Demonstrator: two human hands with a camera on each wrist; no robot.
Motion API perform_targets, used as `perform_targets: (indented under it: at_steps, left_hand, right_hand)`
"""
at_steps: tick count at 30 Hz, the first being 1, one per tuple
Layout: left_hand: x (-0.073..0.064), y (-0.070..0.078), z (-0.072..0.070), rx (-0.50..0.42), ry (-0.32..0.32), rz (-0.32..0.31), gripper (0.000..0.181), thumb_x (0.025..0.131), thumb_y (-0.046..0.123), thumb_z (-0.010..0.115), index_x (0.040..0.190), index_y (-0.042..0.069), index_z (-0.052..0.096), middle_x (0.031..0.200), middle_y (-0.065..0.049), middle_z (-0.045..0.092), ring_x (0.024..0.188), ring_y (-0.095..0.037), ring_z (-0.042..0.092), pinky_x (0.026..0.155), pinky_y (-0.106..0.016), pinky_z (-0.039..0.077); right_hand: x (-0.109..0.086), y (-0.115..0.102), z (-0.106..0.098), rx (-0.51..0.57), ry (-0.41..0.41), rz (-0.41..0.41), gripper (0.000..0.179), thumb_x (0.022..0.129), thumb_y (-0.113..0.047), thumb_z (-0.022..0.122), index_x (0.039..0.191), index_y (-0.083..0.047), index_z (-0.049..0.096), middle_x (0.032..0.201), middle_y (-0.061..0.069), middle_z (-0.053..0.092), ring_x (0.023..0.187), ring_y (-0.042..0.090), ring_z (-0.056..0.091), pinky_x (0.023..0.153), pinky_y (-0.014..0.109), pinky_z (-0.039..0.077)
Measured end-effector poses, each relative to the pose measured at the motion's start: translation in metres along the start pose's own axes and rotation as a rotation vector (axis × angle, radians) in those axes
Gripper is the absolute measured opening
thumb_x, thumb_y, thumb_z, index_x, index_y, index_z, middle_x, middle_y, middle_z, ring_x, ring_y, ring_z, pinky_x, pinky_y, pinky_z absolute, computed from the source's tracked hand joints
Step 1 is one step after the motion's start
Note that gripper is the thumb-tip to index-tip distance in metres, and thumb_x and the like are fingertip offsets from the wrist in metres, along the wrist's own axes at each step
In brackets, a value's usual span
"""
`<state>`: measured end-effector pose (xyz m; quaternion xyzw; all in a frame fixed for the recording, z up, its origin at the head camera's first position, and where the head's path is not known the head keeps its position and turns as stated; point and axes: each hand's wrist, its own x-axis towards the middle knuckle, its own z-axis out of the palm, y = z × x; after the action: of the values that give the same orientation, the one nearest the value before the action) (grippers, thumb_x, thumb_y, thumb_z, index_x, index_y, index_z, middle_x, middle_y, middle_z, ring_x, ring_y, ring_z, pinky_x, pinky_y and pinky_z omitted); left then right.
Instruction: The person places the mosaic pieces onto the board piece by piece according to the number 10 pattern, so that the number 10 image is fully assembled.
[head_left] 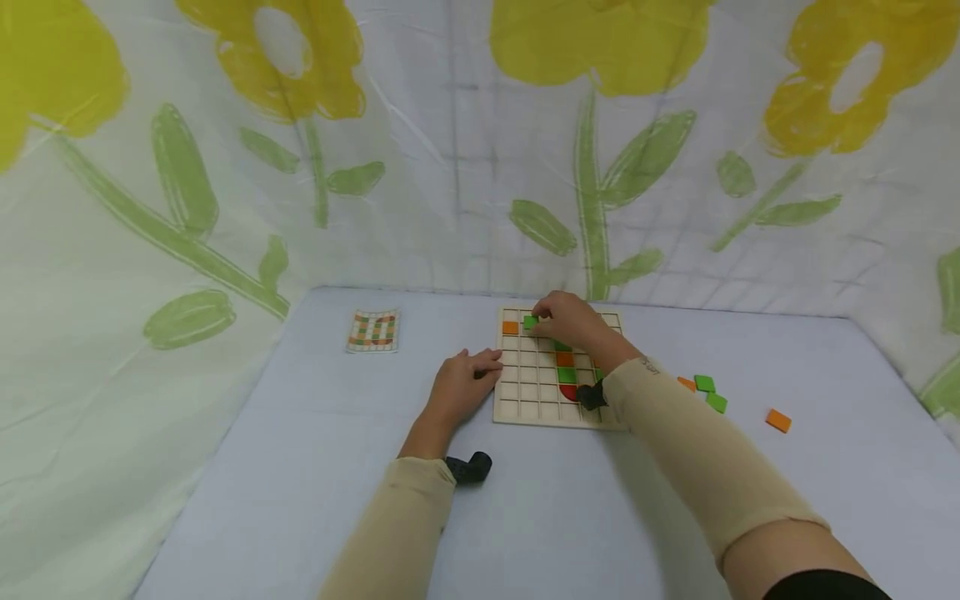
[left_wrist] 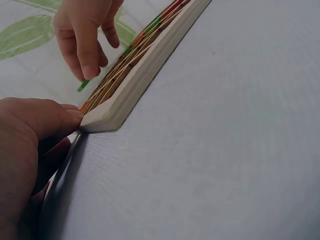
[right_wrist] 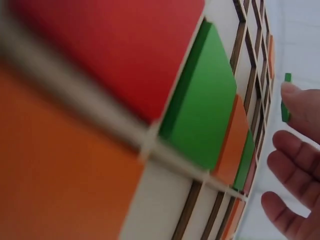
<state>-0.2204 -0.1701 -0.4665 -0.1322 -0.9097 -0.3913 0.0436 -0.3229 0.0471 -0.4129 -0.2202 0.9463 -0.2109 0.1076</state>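
My right hand [head_left: 568, 321] pinches a small green tile [head_left: 531, 322] between thumb and fingertips, over the top row of a square wooden grid board [head_left: 527, 387]. In the right wrist view the green tile [right_wrist: 285, 107] stands on edge, apart from the board. Just left of it in the head view, an orange tile [head_left: 510, 328] fills a corner cell. My left hand [head_left: 459, 387] rests against the board's left edge, fingers loosely bent; in the left wrist view its thumb [left_wrist: 65, 120] touches the board's corner. Orange, green and red tiles occupy other cells, partly hidden by my right arm.
A small card [head_left: 373, 331] printed with a coloured grid pattern lies on the white table left of the board. To the right are loose green tiles [head_left: 704, 383] and orange tiles [head_left: 778, 420]. A flowered sheet [head_left: 450, 167] hangs behind the table.
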Motion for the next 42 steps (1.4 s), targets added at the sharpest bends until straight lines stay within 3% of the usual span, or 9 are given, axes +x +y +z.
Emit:
perform_targets:
  at_steps: [9,21,27,34,42]
  left_hand:
    - [0.000,0.000,0.001,0.010,0.011,0.009,0.020,0.094,0.019,0.068,0.109,0.009,0.076,0.128,0.004,0.066,0.125,-0.015,0.059,0.121,-0.040,0.031]
    - [0.000,-0.002,0.002,0.007,0.016,0.001,0.020,0.094,0.019,0.068,0.108,0.009,0.076,0.128,0.004,0.066,0.125,-0.015,0.059,0.122,-0.040,0.030]
    - [0.000,-0.002,0.001,0.009,0.010,-0.006,0.020,0.094,0.020,0.068,0.109,0.010,0.076,0.128,0.005,0.066,0.125,-0.014,0.058,0.122,-0.039,0.030]
    - [0.000,0.000,0.002,-0.004,0.035,-0.020,0.019,0.093,0.017,0.069,0.109,0.009,0.076,0.127,0.004,0.067,0.125,-0.014,0.059,0.122,-0.037,0.030]
    - [-0.001,0.001,0.001,-0.001,0.036,-0.019,0.020,0.093,0.016,0.069,0.110,0.008,0.076,0.128,0.003,0.066,0.125,-0.015,0.059,0.122,-0.037,0.030]
  right_hand:
    - [0.009,-0.003,0.004,-0.006,-0.033,0.029,0.038,0.093,-0.028,0.069,0.123,-0.005,0.068,0.125,0.014,0.065,0.115,0.030,0.060,0.099,0.047,0.052]
    - [0.008,-0.010,0.003,-0.007,-0.053,0.035,0.030,0.093,-0.026,0.069,0.116,-0.007,0.072,0.118,0.013,0.068,0.108,0.029,0.062,0.094,0.044,0.054]
    - [0.003,-0.007,-0.002,0.029,-0.072,0.035,0.039,0.094,-0.028,0.067,0.127,-0.007,0.066,0.129,0.015,0.062,0.119,0.032,0.058,0.100,0.048,0.051]
    - [-0.020,0.019,-0.022,0.127,-0.037,0.063,0.043,0.096,-0.033,0.063,0.134,-0.011,0.060,0.134,0.013,0.056,0.123,0.033,0.052,0.101,0.052,0.048]
    - [-0.077,0.078,-0.047,0.106,0.007,0.148,0.045,0.096,-0.033,0.064,0.133,-0.008,0.061,0.134,0.017,0.057,0.120,0.034,0.053,0.098,0.054,0.050]
